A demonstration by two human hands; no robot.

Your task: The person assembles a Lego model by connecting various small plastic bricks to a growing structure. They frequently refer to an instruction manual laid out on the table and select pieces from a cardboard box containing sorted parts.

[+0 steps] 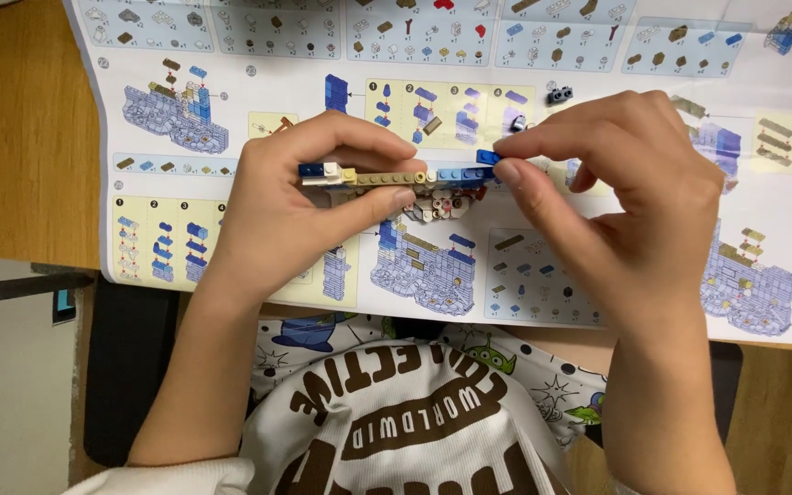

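My left hand (309, 197) pinches a small, long brick assembly (396, 179) between thumb and fingers; it has blue, white, tan and light blue pieces in a row, with beige round parts under its middle. My right hand (616, 192) meets it from the right, thumb and forefinger closed on a small blue brick (487, 158) at the assembly's right end. Both hands hover just above the open instruction sheet (433, 266).
The instruction sheet covers most of the wooden desk (20, 137). A small dark loose piece (558, 94) and another tiny dark piece (518, 122) lie on the sheet beyond my right fingers. The near desk edge runs above my lap, with a black chair (126, 357) at left.
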